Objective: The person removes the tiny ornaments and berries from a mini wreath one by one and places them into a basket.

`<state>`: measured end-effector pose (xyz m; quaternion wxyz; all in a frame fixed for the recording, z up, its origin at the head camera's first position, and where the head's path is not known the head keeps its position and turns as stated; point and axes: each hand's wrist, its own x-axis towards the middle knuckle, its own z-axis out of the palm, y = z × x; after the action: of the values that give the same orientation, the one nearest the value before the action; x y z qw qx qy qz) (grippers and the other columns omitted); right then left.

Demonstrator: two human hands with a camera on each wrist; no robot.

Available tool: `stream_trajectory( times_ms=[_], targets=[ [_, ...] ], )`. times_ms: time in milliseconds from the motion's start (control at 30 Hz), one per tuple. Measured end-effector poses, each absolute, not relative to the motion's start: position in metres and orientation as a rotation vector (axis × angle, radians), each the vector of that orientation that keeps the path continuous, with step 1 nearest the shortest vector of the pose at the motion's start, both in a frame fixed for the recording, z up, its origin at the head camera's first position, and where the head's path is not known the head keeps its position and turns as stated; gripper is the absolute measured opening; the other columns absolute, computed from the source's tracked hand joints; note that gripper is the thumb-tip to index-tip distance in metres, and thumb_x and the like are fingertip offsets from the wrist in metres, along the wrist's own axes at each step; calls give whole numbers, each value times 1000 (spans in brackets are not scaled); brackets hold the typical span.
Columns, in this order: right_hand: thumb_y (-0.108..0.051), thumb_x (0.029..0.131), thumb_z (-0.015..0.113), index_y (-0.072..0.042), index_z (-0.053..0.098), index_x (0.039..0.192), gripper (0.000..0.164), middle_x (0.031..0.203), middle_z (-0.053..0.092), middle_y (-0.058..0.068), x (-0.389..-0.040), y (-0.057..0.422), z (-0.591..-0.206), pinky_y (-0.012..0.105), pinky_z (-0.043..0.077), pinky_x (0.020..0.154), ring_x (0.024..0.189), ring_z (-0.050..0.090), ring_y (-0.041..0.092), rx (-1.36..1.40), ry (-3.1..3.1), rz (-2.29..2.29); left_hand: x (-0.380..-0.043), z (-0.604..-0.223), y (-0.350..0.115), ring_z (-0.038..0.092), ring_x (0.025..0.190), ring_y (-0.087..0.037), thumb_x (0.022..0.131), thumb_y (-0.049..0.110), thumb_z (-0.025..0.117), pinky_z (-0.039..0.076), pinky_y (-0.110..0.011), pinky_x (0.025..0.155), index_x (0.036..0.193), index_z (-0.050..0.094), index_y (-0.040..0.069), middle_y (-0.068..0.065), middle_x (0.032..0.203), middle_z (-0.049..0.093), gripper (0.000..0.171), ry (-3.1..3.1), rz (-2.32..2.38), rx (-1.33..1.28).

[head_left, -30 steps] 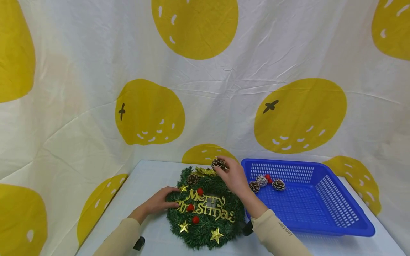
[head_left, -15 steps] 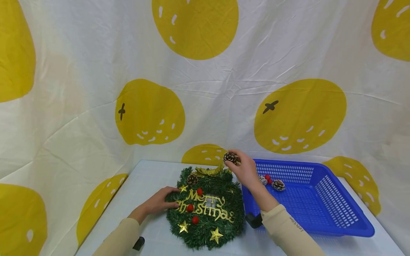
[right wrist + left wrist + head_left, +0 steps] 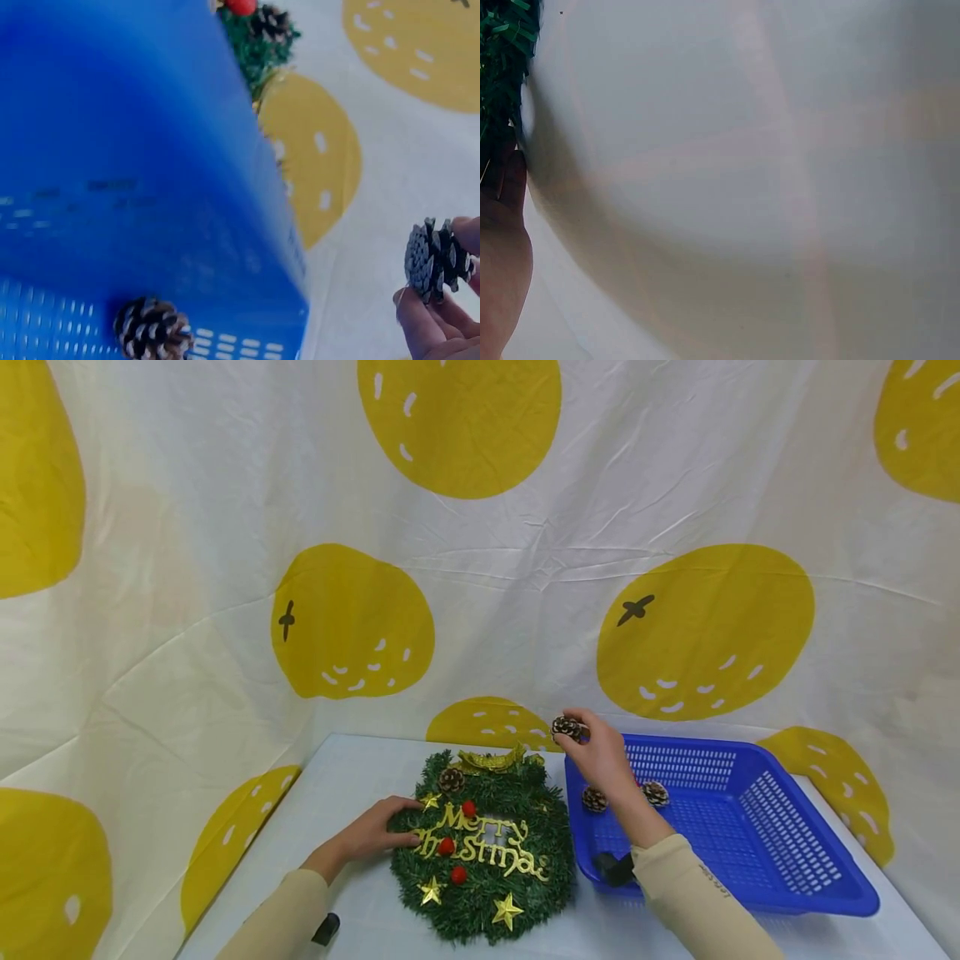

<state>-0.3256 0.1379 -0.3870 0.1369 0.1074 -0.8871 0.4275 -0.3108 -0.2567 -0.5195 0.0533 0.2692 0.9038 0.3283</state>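
Note:
My right hand [image 3: 602,758] pinches a white-tipped pine cone [image 3: 567,727] in the air, left of the basket's far corner. In the right wrist view, this pine cone [image 3: 431,261] sits between thumb and fingers. A green Christmas wreath [image 3: 480,918] lies on the table, bearing gold "Merry Christmas" lettering [image 3: 498,852], gold stars, red balls and a brown pine cone [image 3: 451,780] at its upper left. My left hand [image 3: 371,831] rests on the wreath's left edge with relaxed fingers. Its fingertips meet the greenery [image 3: 502,67] in the left wrist view.
A blue perforated basket [image 3: 780,893] stands right of the wreath, with pine cones [image 3: 595,799] inside, partly behind the right arm. A gold ribbon [image 3: 491,762] tops the wreath. A black strap end [image 3: 326,930] shows by the left sleeve. A fruit-print curtain [image 3: 517,610] hangs behind the white table [image 3: 345,768].
My right hand has carried the pine cone up and right, from above the wreath's top to beside the basket. Below it, the gold ribbon's right end has come into view. The left hand stays put.

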Motion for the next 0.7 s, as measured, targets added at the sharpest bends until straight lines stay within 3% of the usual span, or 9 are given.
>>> stream_trajectory(
  times_ms=[167,500,700],
  targets=[
    [-21,95,66,-6,53,138,48,137,53,21,-331,150,-392,51,51,83,110,58,38,247,-2597,1203,-311,-519,-257,45,129,-38,90,40,70,35,-59,103,136,54,8,-16,137,51,59,2750,1001,821],
    [-26,97,61,-4,46,144,54,142,48,23,-342,176,-401,56,45,90,119,51,43,60,-2720,1176,-311,-520,-256,45,129,-38,90,40,70,35,-59,104,136,54,6,-16,137,51,59,2756,994,823],
    [-24,97,61,-1,44,143,54,141,46,27,-344,191,-406,57,45,89,120,48,46,-7,-2760,1170,-310,-520,-257,44,129,-39,90,40,70,35,-59,104,136,54,7,-16,137,51,59,2758,993,819]
  ],
)
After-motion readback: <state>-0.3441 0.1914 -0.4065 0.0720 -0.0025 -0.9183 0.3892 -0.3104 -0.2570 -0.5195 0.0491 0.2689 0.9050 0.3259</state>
